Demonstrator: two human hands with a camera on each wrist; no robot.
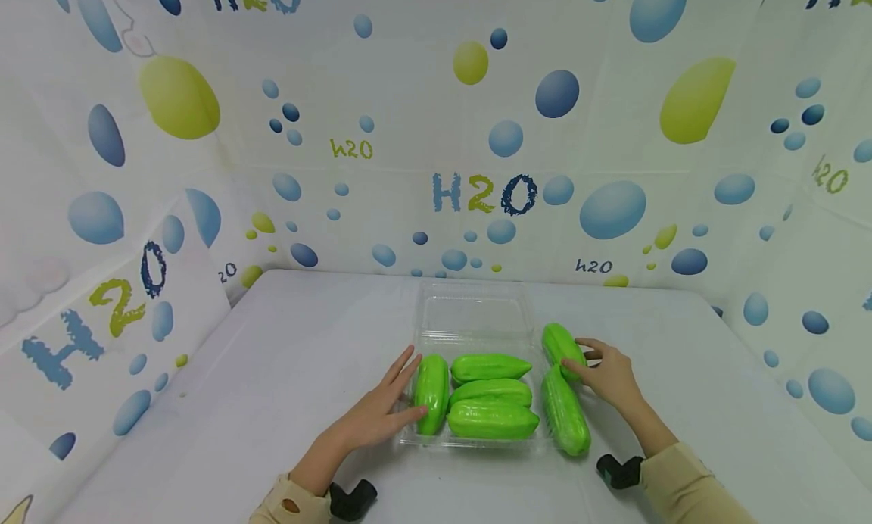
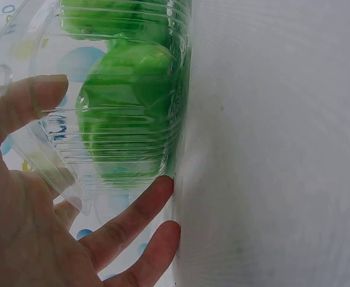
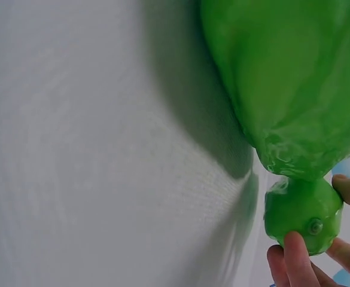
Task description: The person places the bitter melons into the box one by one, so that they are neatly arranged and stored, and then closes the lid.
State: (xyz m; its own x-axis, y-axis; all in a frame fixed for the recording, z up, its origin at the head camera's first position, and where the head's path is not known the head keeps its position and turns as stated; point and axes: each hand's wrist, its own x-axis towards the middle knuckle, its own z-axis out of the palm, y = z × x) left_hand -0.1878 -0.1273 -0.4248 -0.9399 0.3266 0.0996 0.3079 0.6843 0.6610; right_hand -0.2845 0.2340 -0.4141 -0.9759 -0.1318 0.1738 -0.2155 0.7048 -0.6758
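Note:
A clear plastic clamshell box (image 1: 470,442) stands with its lid (image 1: 473,312) folded back. Inside it, one glossy green cucumber-like vegetable (image 1: 431,395) lies lengthwise on the left, and three more (image 1: 492,419) lie crosswise beside it. My left hand (image 1: 378,410) rests along the box's left wall with fingers spread; in the left wrist view its thumb (image 2: 46,94) reaches over the rim. Right of the box, my right hand (image 1: 608,371) pinches the far green vegetable (image 3: 303,215) between thumb and fingers. A nearer one (image 1: 565,414) lies end to end with it, outside the box.
A white-covered table (image 1: 272,342) carries everything. Behind and at the sides hangs a white curtain (image 1: 409,92) printed with blue and green drops and H2O lettering. Black wrist camera mounts (image 1: 353,501) sit below both wrists.

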